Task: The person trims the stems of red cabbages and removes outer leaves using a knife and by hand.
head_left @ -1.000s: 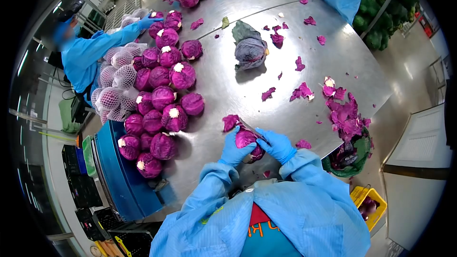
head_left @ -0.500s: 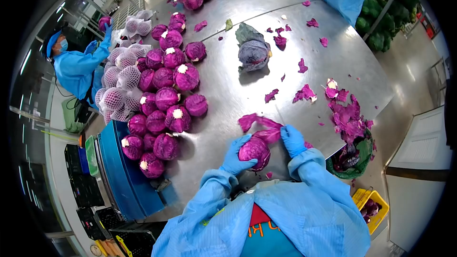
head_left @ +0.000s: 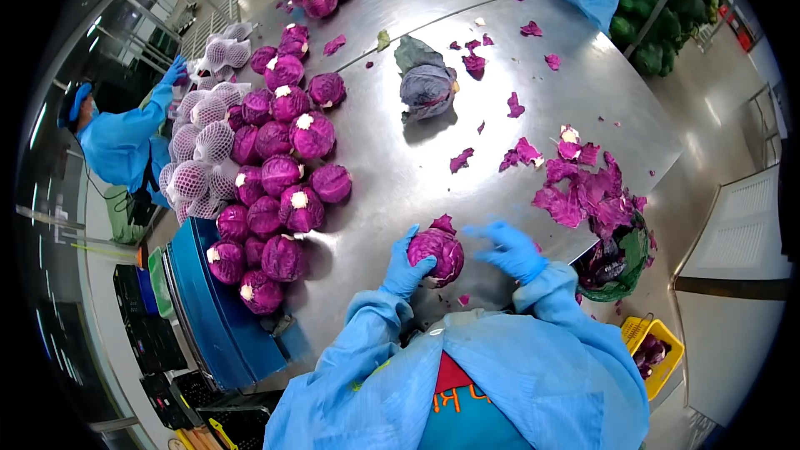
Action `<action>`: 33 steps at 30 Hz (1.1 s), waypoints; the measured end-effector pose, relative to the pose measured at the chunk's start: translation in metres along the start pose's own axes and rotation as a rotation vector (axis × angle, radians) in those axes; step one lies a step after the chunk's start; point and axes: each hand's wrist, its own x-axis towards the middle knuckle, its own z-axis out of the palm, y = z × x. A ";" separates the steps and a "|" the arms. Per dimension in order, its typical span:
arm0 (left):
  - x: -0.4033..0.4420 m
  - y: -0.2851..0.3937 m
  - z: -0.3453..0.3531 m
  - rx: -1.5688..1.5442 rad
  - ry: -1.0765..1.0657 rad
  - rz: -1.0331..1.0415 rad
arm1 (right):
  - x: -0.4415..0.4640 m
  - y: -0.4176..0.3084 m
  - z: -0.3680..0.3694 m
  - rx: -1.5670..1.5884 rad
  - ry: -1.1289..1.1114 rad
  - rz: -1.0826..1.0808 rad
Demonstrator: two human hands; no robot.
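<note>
My left hand (head_left: 403,267), in a blue glove, grips a red cabbage (head_left: 438,255) from its left side, low over the steel table near my body. A loose leaf edge sticks up at the cabbage's top. Just right of it is my right hand (head_left: 510,252), also gloved, apart from the cabbage. Its fingers are spread and smeared by motion, with nothing seen in them. Farther up the table sits a dull, greyish-purple cabbage (head_left: 427,92) with an outer leaf folded back. Torn purple leaves (head_left: 575,197) lie heaped at the table's right edge.
Several trimmed red cabbages (head_left: 281,173) stand grouped on the left, beside net-wrapped ones (head_left: 200,143). A green-lined bin (head_left: 627,271) and a yellow crate (head_left: 660,377) stand at right. Co-workers in blue are at left (head_left: 125,146) and across the steel table (head_left: 375,150).
The leaf my right hand held at the cabbage is out of that hand, and more leaves lie on the right heap. My left hand still holds the cabbage.
</note>
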 end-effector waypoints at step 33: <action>0.051 0.032 0.020 -0.113 0.170 -0.348 | -0.007 0.063 -0.022 0.146 -0.251 -0.110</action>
